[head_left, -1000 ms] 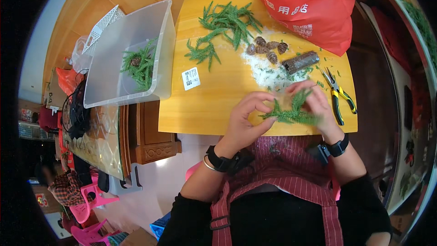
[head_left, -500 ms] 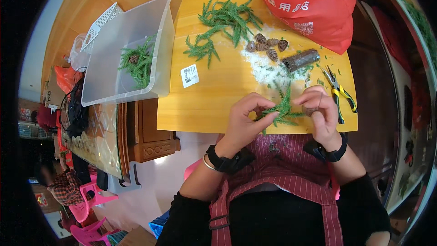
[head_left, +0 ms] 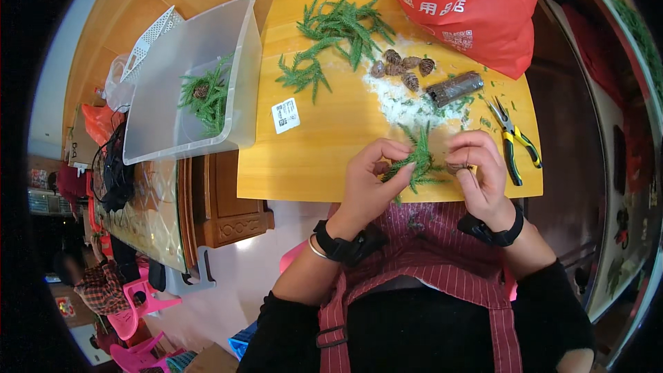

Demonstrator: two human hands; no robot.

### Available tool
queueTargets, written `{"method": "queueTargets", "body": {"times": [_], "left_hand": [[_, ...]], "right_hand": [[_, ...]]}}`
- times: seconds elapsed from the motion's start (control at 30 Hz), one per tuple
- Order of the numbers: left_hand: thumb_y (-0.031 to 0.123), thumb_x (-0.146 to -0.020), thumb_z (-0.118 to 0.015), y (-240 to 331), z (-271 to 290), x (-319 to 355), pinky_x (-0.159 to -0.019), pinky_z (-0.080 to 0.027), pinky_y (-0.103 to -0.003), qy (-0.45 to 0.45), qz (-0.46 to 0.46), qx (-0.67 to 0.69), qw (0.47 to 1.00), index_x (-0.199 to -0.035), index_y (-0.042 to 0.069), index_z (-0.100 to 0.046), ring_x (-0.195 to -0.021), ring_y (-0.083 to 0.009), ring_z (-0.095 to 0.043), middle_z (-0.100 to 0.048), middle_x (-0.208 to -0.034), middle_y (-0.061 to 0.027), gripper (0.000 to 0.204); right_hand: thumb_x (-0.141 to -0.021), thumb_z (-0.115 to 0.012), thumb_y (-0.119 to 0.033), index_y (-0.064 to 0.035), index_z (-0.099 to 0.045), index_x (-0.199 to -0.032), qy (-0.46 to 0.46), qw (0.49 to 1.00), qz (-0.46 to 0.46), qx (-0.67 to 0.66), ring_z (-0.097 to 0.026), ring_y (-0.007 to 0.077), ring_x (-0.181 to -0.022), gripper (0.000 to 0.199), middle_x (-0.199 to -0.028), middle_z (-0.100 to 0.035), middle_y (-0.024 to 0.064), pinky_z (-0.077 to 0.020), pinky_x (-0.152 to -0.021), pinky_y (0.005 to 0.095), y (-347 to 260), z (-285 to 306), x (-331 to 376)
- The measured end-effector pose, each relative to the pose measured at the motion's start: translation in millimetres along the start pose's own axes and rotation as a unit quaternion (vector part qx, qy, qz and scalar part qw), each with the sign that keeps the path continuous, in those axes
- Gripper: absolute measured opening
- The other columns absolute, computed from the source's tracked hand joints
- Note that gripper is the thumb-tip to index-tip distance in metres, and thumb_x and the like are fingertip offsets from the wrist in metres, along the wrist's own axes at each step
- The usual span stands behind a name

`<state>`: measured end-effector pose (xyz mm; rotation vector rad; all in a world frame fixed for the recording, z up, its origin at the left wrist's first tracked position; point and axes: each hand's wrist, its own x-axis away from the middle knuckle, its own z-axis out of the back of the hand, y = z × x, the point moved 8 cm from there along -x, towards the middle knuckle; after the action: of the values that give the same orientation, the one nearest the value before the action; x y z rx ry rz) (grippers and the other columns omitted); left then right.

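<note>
The person's left hand is closed, thumb and fingers pinching a green sprig above the near edge of the yellow tabletop. Just beside it, the right hand pinches a small brown pine cone, partly hidden by the fingers. Pliers lie on the tabletop, right of the white flakes

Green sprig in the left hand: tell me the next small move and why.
Probably ease the brown, cone-like piece in the right hand toward the green sprig: the left hand pinches the sprig, and the piece is close to its right.
</note>
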<state>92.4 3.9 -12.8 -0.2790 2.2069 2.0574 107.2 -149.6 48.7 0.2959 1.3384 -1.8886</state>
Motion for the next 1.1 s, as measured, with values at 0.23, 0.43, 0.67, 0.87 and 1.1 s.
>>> {"method": "queueTargets", "body": {"times": [0.23,0.43,0.67,0.87,1.1], "left_hand": [[0.0,-0.076,-0.063,-7,5,-1,-0.066,-0.04,-0.018,0.025,0.047,0.025,0.998,-0.088,0.006,-0.049,-0.079,-0.0057,-0.05,-0.052,-0.085,0.0006,0.019],[-0.001,-0.077,-0.062,-4,3,-3,-0.068,-0.042,-0.019,0.002,0.055,0.071,0.996,-0.089,0.005,-0.049,-0.081,-0.0066,-0.05,-0.049,-0.086,0.0005,0.019],[-0.001,-0.079,-0.061,-11,0,0,-0.074,-0.045,-0.022,-0.012,0.078,0.102,0.992,-0.092,0.002,-0.049,-0.087,-0.0085,-0.052,-0.052,-0.09,-0.0017,0.018],[0.0,-0.08,-0.061,-12,-2,1,-0.073,-0.046,-0.022,-0.012,0.081,0.101,0.992,-0.094,0.002,-0.05,-0.085,-0.009,-0.054,-0.055,-0.091,-0.0032,0.019],[-0.002,-0.078,-0.063,-13,6,-1,-0.077,-0.046,-0.023,0.018,0.079,0.114,0.99,-0.092,0.001,-0.05,-0.09,-0.0106,-0.056,-0.055,-0.097,-0.0059,0.02]], "right_hand": [[-0.077,-0.05,-0.001,0.0012,-0.058,-0.089,-0.064,0.997,-0.023,-0.028,-0.058,0.0236,-0.074,0.014,-0.088,-0.058,0.0139,-0.0472,-0.067,0.0303,-8,-18,0],[-0.082,-0.049,-0.004,0.0003,-0.055,-0.09,-0.052,0.987,-0.112,-0.107,-0.061,0.0261,-0.083,0.011,-0.097,-0.062,0.0152,-0.0483,-0.074,0.0323,10,-24,5],[-0.083,-0.05,-0.004,0.0002,-0.055,-0.09,-0.073,0.992,-0.097,-0.045,-0.061,0.0276,-0.087,0.009,-0.096,-0.062,0.0157,-0.0477,-0.075,0.0336,7,-25,3],[-0.084,-0.046,-0.003,0.0018,-0.06,-0.093,-0.06,0.996,-0.062,-0.012,-0.06,0.0216,-0.078,0.017,-0.095,-0.06,0.0148,-0.0476,-0.072,0.0299,2,-24,-3],[-0.081,-0.052,0.003,0.0037,-0.061,-0.095,-0.078,0.982,-0.162,-0.058,-0.058,0.0123,-0.064,0.016,-0.084,-0.055,0.0092,-0.0471,-0.056,0.0224,20,-29,7]]}}
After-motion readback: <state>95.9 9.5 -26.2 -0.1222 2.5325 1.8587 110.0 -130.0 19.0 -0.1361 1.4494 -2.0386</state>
